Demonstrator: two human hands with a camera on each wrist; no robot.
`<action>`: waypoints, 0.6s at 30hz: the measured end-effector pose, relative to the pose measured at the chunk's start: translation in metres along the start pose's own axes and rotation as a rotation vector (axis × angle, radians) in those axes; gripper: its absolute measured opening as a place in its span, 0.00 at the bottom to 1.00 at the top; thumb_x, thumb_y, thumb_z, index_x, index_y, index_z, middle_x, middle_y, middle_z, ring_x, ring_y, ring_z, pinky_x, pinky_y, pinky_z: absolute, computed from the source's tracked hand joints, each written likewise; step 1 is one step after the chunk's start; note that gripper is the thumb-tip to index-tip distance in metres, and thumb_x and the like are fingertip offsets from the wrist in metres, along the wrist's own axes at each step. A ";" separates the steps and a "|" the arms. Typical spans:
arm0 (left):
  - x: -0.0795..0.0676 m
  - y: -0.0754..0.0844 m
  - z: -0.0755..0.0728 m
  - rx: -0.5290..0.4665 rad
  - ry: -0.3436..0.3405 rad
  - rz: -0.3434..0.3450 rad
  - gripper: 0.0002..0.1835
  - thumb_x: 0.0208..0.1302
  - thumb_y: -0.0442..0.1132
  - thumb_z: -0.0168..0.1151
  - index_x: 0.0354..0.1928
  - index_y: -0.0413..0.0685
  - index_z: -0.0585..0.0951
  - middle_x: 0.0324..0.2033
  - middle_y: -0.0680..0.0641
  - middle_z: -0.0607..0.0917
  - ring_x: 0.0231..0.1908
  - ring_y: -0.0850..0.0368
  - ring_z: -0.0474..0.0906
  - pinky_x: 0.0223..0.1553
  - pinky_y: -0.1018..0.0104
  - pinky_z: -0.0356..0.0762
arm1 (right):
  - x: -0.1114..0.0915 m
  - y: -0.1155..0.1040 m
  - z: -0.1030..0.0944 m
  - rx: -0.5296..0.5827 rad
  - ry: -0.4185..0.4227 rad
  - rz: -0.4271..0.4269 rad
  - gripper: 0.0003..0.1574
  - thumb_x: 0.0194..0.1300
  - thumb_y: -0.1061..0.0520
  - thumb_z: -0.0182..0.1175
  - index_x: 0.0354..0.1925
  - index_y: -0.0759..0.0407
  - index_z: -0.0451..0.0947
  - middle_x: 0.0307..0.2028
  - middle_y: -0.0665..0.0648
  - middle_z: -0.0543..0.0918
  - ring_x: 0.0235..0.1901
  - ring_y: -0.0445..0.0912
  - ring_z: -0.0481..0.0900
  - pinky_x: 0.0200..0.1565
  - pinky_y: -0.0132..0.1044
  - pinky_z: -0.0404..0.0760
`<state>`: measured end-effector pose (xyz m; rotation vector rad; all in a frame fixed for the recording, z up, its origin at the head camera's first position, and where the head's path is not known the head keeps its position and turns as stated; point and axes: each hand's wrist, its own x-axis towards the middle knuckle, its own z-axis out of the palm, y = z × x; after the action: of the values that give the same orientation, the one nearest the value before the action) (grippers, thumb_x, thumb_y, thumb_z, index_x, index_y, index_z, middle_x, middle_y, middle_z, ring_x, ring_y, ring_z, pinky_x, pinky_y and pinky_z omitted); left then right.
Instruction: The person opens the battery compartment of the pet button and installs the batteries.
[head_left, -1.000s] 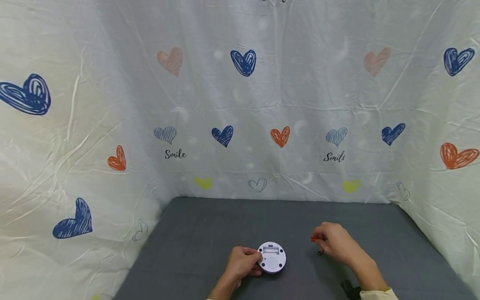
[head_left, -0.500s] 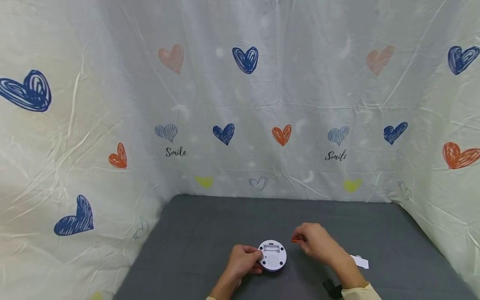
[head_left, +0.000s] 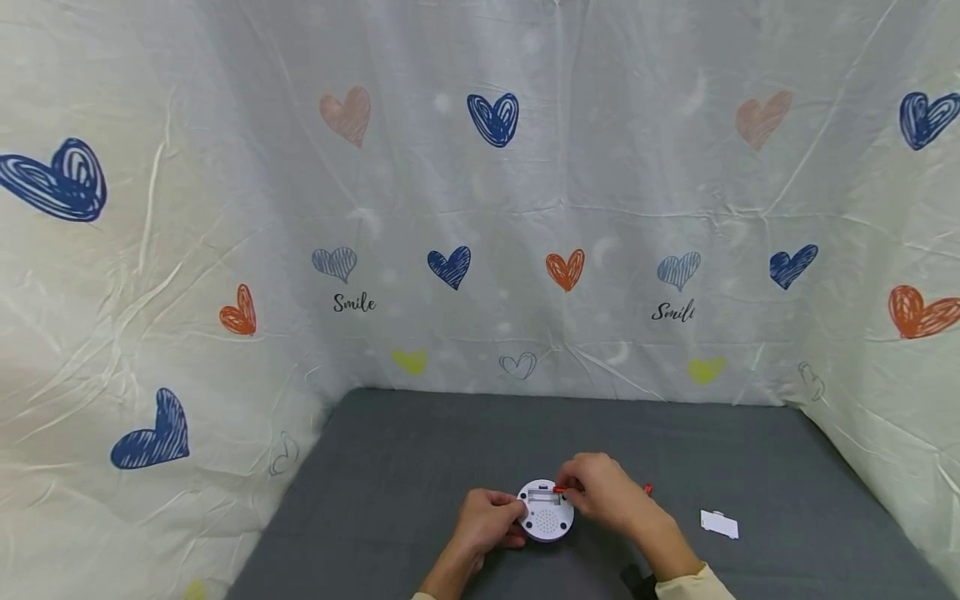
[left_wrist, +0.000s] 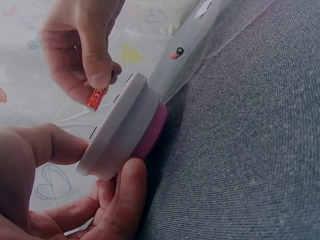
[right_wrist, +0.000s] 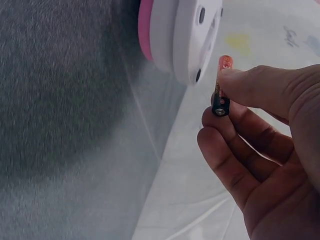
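Note:
My left hand [head_left: 480,529] grips the edge of a round white device [head_left: 546,525] with a pink far side, tilted up off the cloth in the left wrist view. Its underside faces up in the head view, showing an uncovered battery compartment [head_left: 542,498], speaker holes and dark feet. Between thumb and fingertips, my right hand [head_left: 606,493] pinches a small red-and-black battery [right_wrist: 223,85] close over the compartment. The battery's dark end faces the camera in the right wrist view. Behind the right hand, a second red battery [head_left: 648,489] lies on the cloth.
A white battery cover [head_left: 720,523] lies to the right on the dark grey cloth [head_left: 420,450]. Pale curtains [head_left: 480,200] printed with hearts hang behind the table and at both sides. A black wrist strap piece [head_left: 637,581] shows below the right forearm.
My right hand has moved left with the battery, up to the device. Its passing has uncovered the second battery and the white cover. The left hand and device have hardly moved.

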<state>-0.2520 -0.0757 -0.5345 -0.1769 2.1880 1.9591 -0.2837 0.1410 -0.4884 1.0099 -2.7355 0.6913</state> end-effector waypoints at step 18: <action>0.000 0.000 -0.001 0.015 0.011 -0.035 0.12 0.57 0.33 0.63 0.41 0.33 0.84 0.28 0.44 0.87 0.21 0.58 0.85 0.24 0.64 0.87 | 0.011 -0.008 0.019 -0.101 0.018 -0.027 0.08 0.56 0.62 0.70 0.30 0.48 0.85 0.27 0.41 0.79 0.28 0.35 0.74 0.30 0.31 0.77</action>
<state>-0.2526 -0.0766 -0.5341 -0.2226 2.1904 1.9274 -0.2865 0.1198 -0.4991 1.0112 -2.7058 0.5495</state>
